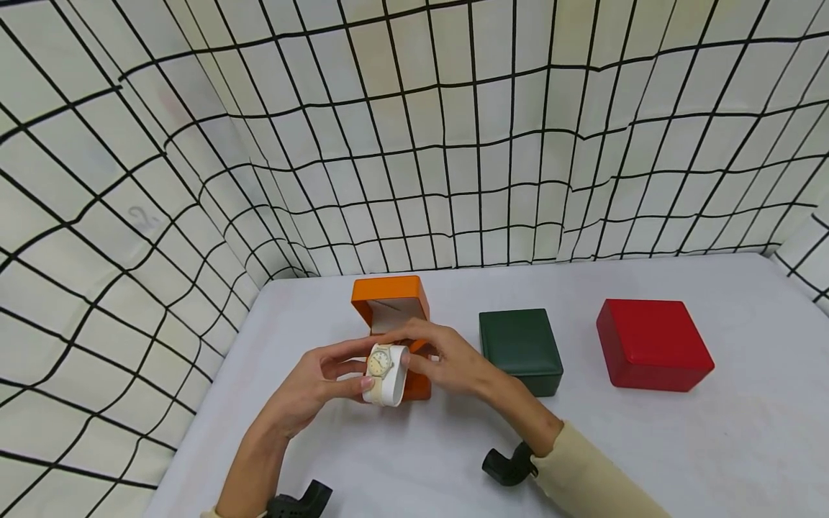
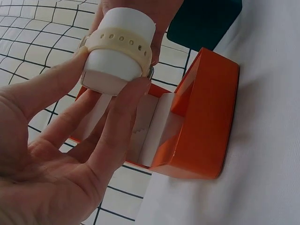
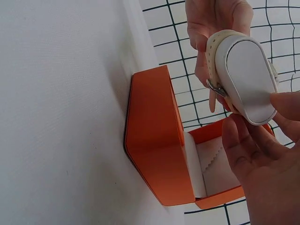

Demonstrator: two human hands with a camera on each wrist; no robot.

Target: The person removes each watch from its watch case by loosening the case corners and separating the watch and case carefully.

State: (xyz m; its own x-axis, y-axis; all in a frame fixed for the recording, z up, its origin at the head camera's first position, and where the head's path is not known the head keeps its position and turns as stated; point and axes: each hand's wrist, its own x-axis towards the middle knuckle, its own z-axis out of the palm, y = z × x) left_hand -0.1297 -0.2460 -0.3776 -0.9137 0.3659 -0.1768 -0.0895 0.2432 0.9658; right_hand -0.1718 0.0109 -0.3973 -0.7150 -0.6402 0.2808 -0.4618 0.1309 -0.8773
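A wristwatch [image 1: 379, 362] with a cream strap and a pale round dial is wrapped around a white watch cushion [image 1: 398, 385]. My left hand [image 1: 311, 385] pinches the strapped cushion from the left, its thumb near the lower strap. From the other side my right hand [image 1: 453, 357] grips the cushion by its flat oval end [image 3: 251, 77]. A metal buckle [image 3: 216, 87] shows on the strap in the right wrist view. Behind and below the hands stands an orange watch box [image 1: 387, 288], lid raised, with a pale lining; the hands hide part of its base.
To the right of the orange box sit a closed dark green box [image 1: 518, 338] and, farther right, a closed red box [image 1: 654, 342]. All stand on a white-covered table [image 1: 745, 432]. A white wall with black grid lines [image 1: 479, 144] rises behind and at the left.
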